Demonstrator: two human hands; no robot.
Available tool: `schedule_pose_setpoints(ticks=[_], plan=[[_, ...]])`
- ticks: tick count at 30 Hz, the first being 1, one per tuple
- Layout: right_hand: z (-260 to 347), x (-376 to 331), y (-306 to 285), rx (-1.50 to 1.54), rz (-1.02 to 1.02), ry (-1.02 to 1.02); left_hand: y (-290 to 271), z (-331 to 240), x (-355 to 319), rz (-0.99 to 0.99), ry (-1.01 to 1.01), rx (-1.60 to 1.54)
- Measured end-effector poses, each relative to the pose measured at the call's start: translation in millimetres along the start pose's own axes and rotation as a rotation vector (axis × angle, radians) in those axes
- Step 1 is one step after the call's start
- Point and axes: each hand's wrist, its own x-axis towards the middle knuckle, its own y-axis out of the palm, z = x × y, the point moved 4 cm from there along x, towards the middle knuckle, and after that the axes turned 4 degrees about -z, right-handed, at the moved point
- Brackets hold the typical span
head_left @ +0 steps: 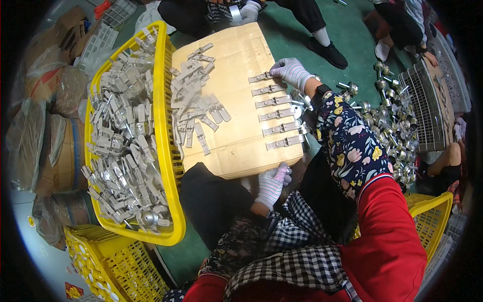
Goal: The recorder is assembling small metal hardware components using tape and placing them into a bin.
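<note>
A cardboard-coloured board [231,136] lies before me, with five or so long grey plastic clip-like pieces [274,115] in a row along its right edge. My right hand [293,73], in a striped knit glove, pinches the end of the farthest grey piece [259,77] in that row. At the board's near edge is my left hand [271,187], gloved too, its fingers curled; whatever they may hold is hidden. A loose heap of similar grey pieces [191,83] covers the board's left side. Metal fittings [298,110] show just beyond the right edge.
A yellow basket [173,201] full of grey pieces stands left of the board. Silver metal fittings with pins [390,126] are piled on the green floor to the right, beside a grey crate [422,100]. Other people sit beyond. Yellow crates [126,267] stand near me.
</note>
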Motion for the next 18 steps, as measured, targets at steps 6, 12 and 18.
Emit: schedule_pose_setpoints(ticks=[6,12,18], plan=[[6.9,-4.1,-0.7,-0.093,-0.04,0.028,-0.1,4.3,2.5,-0.003,0.023,-0.009],[14.3,-9.8,-2.0,-0.2,-0.023,0.071,0.2,0.4,-0.9,0.0,0.015,0.027],[41.0,-35.5,-19.3,-0.635,-0.132,0.021,3.6,-1.4,-1.8,0.029,0.029,-0.016]])
